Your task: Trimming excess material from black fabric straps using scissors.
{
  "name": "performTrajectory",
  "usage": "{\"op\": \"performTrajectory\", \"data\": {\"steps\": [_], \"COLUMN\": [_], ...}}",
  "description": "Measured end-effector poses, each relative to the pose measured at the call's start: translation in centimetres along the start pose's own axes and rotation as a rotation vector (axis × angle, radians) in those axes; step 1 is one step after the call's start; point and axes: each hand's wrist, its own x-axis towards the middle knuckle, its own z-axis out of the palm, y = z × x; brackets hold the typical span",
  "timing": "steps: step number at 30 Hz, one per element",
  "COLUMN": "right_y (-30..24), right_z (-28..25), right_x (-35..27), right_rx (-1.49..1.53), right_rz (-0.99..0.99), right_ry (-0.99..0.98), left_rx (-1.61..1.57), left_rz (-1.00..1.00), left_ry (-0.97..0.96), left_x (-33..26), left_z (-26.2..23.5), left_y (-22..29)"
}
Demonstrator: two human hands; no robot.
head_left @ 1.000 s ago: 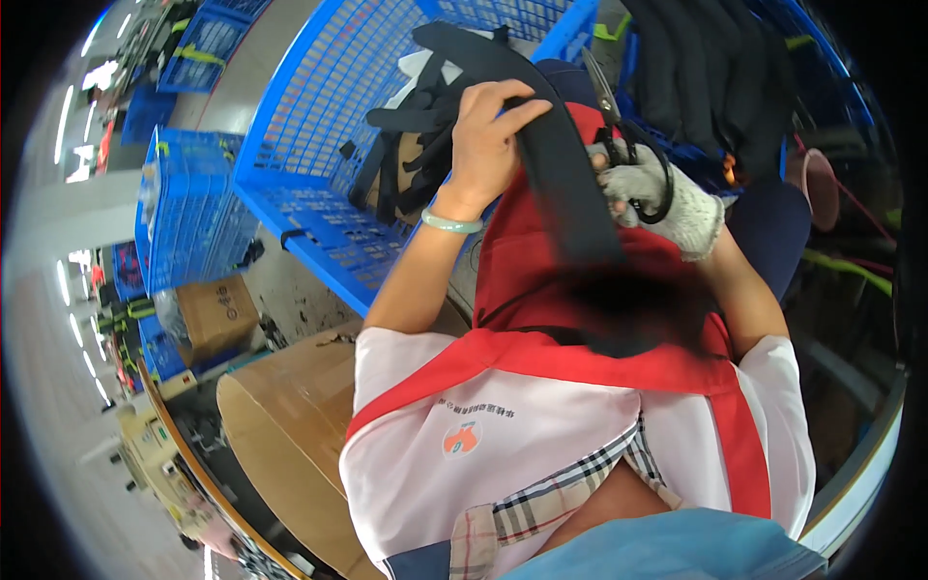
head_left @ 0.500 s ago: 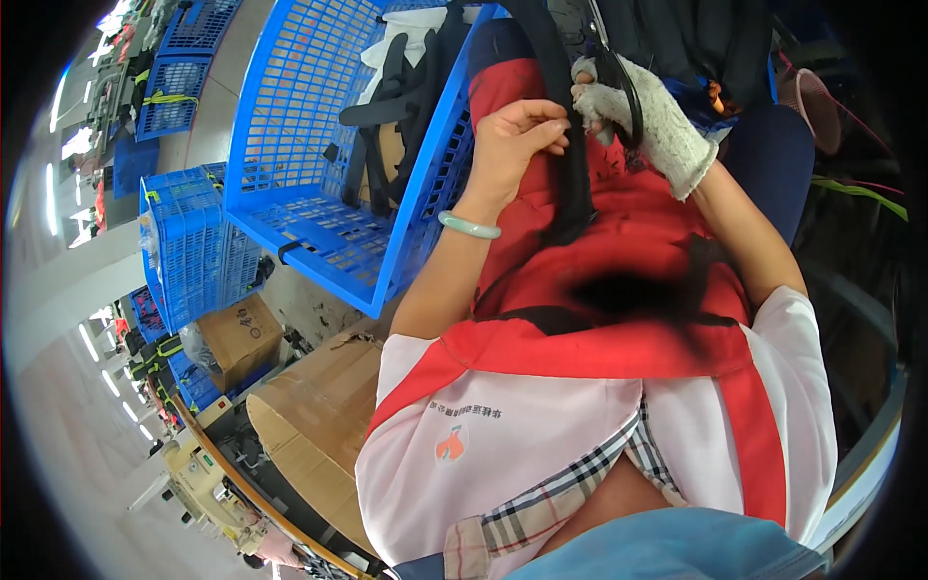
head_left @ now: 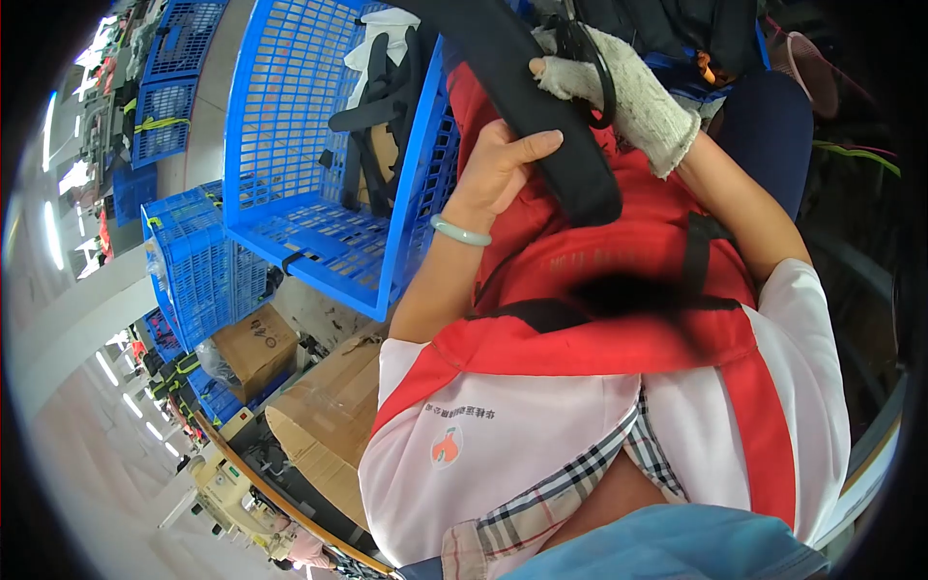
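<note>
A long black padded fabric strip [head_left: 551, 126] lies slantwise over my lap, its rounded end toward me. My bare left hand [head_left: 498, 166] grips its left edge, thumb on top and fingers underneath. My right hand [head_left: 619, 92], in a whitish knit glove with bare fingertips, pinches the strip's right edge farther up. Black-handled scissors [head_left: 607, 82] hang at the right hand, a handle loop around its fingers; the blades are mostly out of sight. Beneath the strip spreads the red apron [head_left: 638, 184] on my lap.
Left of my lap stands a blue plastic crate [head_left: 319, 261] holding more black strips [head_left: 372, 116] and a white cloth. Dark fabric pieces [head_left: 667, 39] lie beyond my right hand. A cardboard box [head_left: 329, 416] and stacked blue crates [head_left: 193, 256] stand farther left.
The strip has turned from edge-on to flat and slanting, its wide face now showing. My left hand has moved slightly down with its thumb on top; my right hand has shifted left.
</note>
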Motion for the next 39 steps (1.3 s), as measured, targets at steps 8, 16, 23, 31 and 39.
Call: {"op": "performTrajectory", "data": {"steps": [8,16,23,31,39], "right_y": [-0.1,-1.2,-0.8,-2.0,-1.4], "right_z": [-3.2,-1.4,-1.9,-1.6,-1.2], "right_x": [-2.2,-3.9,-5.5,-4.8,-3.0], "right_rx": [0.307,0.17,-0.39,-0.12,-0.589], "right_rz": [0.26,0.306,-0.015,0.295,-0.143], "right_ry": [-0.066,-0.206,-0.393,-0.218,-0.143], "left_rx": [-0.061,-0.059,-0.223,-0.18,-0.147], "left_rz": [0.173,0.283,0.444,0.557,0.518], "left_ry": [0.004,0.068,0.106,0.144,0.088], "left_x": [0.4,1.3,2.3,2.1,2.2], "left_z": [-1.4,-0.8,-2.5,-1.4,-0.4], "left_y": [0.5,-1.6,5.6,7.0,6.7]}}
